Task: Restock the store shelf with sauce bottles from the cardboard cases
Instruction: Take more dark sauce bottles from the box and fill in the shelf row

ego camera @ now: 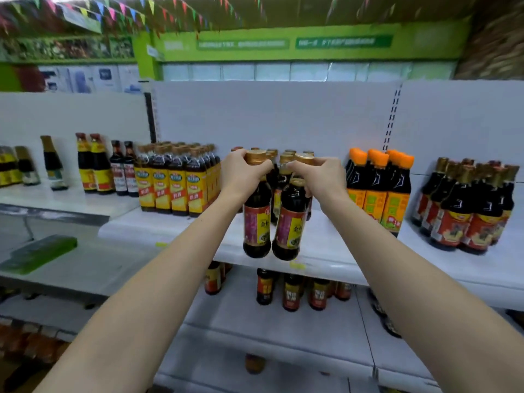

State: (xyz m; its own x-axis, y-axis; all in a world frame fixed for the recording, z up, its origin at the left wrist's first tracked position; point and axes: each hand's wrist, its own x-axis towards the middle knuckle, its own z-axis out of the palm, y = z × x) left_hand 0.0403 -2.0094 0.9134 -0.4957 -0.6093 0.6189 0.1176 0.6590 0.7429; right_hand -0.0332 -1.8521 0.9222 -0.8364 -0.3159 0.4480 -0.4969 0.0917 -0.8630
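Placement step in hand: two sauce bottles over shelf [326, 248] front edge, not yet set down. Left hand [241, 173] grips neck of left bottle [256, 219] below gold cap. Right hand [317, 177] grips a gold-capped bottle neck; which bottle, cannot tell; right bottle [289, 225] hangs just below. Next move, by judgement: lower both upright, near matching row [283, 160] behind. Cardboard cases not in view.
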